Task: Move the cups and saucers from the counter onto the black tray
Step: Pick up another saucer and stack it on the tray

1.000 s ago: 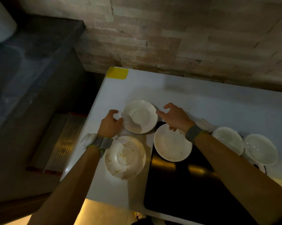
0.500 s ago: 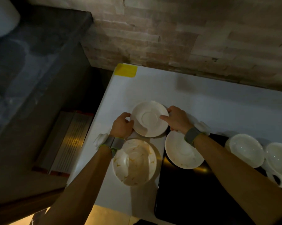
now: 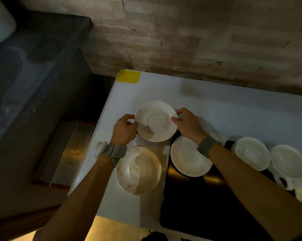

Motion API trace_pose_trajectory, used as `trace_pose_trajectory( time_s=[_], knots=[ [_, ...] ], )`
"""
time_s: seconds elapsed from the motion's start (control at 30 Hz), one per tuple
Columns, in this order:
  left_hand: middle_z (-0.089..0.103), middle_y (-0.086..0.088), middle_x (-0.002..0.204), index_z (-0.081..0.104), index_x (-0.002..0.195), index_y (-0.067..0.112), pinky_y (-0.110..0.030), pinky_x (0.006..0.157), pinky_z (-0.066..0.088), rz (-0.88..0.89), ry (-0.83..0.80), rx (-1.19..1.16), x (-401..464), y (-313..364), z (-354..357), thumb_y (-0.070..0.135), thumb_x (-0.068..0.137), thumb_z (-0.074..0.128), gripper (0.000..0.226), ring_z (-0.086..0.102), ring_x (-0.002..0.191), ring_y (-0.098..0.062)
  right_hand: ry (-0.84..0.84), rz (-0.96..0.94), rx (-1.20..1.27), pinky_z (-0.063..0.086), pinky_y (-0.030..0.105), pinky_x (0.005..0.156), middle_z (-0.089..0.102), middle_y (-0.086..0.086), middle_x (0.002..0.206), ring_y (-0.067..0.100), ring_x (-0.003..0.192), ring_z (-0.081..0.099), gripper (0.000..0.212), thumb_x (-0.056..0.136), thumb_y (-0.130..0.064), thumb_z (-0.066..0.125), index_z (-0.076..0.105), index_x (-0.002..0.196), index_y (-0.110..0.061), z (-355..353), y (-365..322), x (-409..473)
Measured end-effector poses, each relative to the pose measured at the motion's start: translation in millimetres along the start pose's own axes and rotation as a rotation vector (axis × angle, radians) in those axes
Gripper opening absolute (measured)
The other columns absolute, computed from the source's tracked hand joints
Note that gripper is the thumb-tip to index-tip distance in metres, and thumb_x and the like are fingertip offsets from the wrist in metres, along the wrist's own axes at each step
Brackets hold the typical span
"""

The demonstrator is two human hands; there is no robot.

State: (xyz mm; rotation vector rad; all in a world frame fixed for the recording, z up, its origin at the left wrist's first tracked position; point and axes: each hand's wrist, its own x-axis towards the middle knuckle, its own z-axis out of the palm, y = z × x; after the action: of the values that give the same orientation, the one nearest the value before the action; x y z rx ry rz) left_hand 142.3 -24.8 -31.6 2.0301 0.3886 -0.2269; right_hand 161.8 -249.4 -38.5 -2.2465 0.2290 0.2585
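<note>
A white saucer (image 3: 156,120) is held between both hands over the white counter (image 3: 233,115). My left hand (image 3: 125,128) grips its left rim and my right hand (image 3: 188,124) its right rim. A stained saucer (image 3: 138,170) lies on the counter below my left wrist. Another saucer (image 3: 188,158) rests on the far left corner of the black tray (image 3: 207,206). Two white cups (image 3: 252,153) (image 3: 289,162) stand at the tray's far right edge, partly behind my right forearm.
A brick wall (image 3: 198,40) backs the counter. A yellow tape patch (image 3: 128,76) marks the counter's far left corner. Left of the counter is a gap with a metal ribbed panel (image 3: 66,153) and a dark grey ledge (image 3: 33,58).
Both hands have closed in on the far saucer's rim from each side and now grip it; one second ago they were spread open around it. The view has shifted slightly.
</note>
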Motion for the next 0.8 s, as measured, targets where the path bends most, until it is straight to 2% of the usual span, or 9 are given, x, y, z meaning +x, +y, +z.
trace_pose_trajectory(
  time_s=[0.1, 0.13, 0.23, 0.33, 0.4, 0.47, 0.5, 0.6, 0.8],
  knots=[
    [0.064, -0.005, 0.062, 0.060, 0.108, 0.017, -0.018, 0.040, 0.047, 0.051, -0.004, -0.007, -7.4, 13.2, 1.8, 0.016, 0.086, 0.053, 0.023, 0.056, 0.047, -0.015, 0.042, -0.010, 0.009, 0.055, 0.047, 0.074, 0.062, 0.004, 0.094, 0.030, 0.092, 0.063, 0.021, 0.090, -0.030, 0.061, 0.055, 0.103, -0.016, -14.0, -2.2, -12.1],
    [0.064, -0.005, 0.061, 0.060, 0.107, 0.018, -0.019, 0.040, 0.047, 0.067, -0.011, -0.014, -10.6, 17.5, 4.1, 0.016, 0.087, 0.053, 0.022, 0.055, 0.047, -0.015, 0.053, -0.013, 0.010, 0.056, 0.048, 0.074, 0.062, 0.003, 0.091, 0.031, 0.091, 0.064, 0.019, 0.090, -0.031, 0.060, 0.054, 0.102, -0.018, -20.4, -1.4, -17.2],
    [0.064, -0.004, 0.062, 0.059, 0.105, 0.021, -0.021, 0.044, 0.048, 0.103, -0.033, -0.022, -20.7, 29.4, 12.7, 0.016, 0.087, 0.053, 0.019, 0.055, 0.048, -0.014, 0.066, -0.032, 0.024, 0.056, 0.044, 0.075, 0.069, 0.009, 0.091, 0.029, 0.085, 0.066, 0.020, 0.093, -0.029, 0.058, 0.054, 0.106, -0.014, -40.4, 3.9, -31.5],
    [0.065, -0.004, 0.062, 0.060, 0.105, 0.022, -0.024, 0.047, 0.048, 0.134, -0.053, -0.019, -31.2, 39.9, 25.1, 0.016, 0.087, 0.052, 0.020, 0.055, 0.048, -0.014, 0.078, -0.046, 0.022, 0.054, 0.033, 0.068, 0.071, 0.013, 0.094, 0.022, 0.072, 0.064, 0.023, 0.095, -0.027, 0.056, 0.053, 0.111, -0.011, -58.8, 11.6, -47.8],
    [0.065, -0.005, 0.063, 0.060, 0.106, 0.021, -0.025, 0.048, 0.047, 0.153, -0.071, -0.012, -38.1, 44.3, 32.3, 0.016, 0.087, 0.052, 0.021, 0.055, 0.049, -0.015, 0.100, -0.028, 0.032, 0.057, 0.040, 0.070, 0.073, 0.014, 0.091, 0.023, 0.068, 0.067, 0.022, 0.094, -0.028, 0.056, 0.053, 0.110, -0.012, -65.5, 17.7, -56.5],
    [0.065, -0.005, 0.063, 0.060, 0.109, 0.018, -0.026, 0.050, 0.047, 0.166, -0.099, -0.010, -45.4, 47.1, 39.3, 0.015, 0.087, 0.052, 0.023, 0.055, 0.050, -0.016, 0.128, -0.019, 0.024, 0.058, 0.047, 0.073, 0.073, 0.015, 0.089, 0.027, 0.072, 0.069, 0.022, 0.094, -0.030, 0.056, 0.053, 0.109, -0.014, -70.9, 25.2, -65.1],
    [0.065, -0.005, 0.063, 0.060, 0.110, 0.017, -0.026, 0.050, 0.046, 0.168, -0.111, -0.009, -49.0, 47.9, 43.2, 0.015, 0.087, 0.052, 0.024, 0.055, 0.050, -0.016, 0.142, -0.017, 0.007, 0.057, 0.046, 0.074, 0.072, 0.014, 0.091, 0.028, 0.076, 0.068, 0.023, 0.094, -0.031, 0.056, 0.053, 0.110, -0.014, -73.8, 29.7, -69.3],
    [0.066, -0.005, 0.063, 0.059, 0.113, 0.016, -0.025, 0.050, 0.046, 0.185, -0.144, 0.009, -59.1, 46.7, 53.0, 0.016, 0.088, 0.053, 0.025, 0.056, 0.050, -0.015, 0.160, -0.013, -0.024, 0.046, 0.031, 0.076, 0.068, 0.010, 0.103, 0.024, 0.089, 0.062, 0.028, 0.095, -0.030, 0.055, 0.053, 0.115, -0.011, -79.6, 42.2, -82.5],
    [0.066, 0.000, 0.061, 0.059, 0.110, 0.016, -0.018, 0.050, 0.044, 0.226, -0.147, 0.082, -73.6, 32.6, 70.3, 0.023, 0.091, 0.055, 0.020, 0.056, 0.041, 0.003, 0.173, -0.026, 0.062, 0.049, 0.031, 0.081, 0.066, 0.011, 0.117, 0.026, 0.103, 0.064, 0.029, 0.095, -0.022, 0.057, 0.054, 0.122, -0.012, -75.7, 62.8, -106.5]
  ],
)
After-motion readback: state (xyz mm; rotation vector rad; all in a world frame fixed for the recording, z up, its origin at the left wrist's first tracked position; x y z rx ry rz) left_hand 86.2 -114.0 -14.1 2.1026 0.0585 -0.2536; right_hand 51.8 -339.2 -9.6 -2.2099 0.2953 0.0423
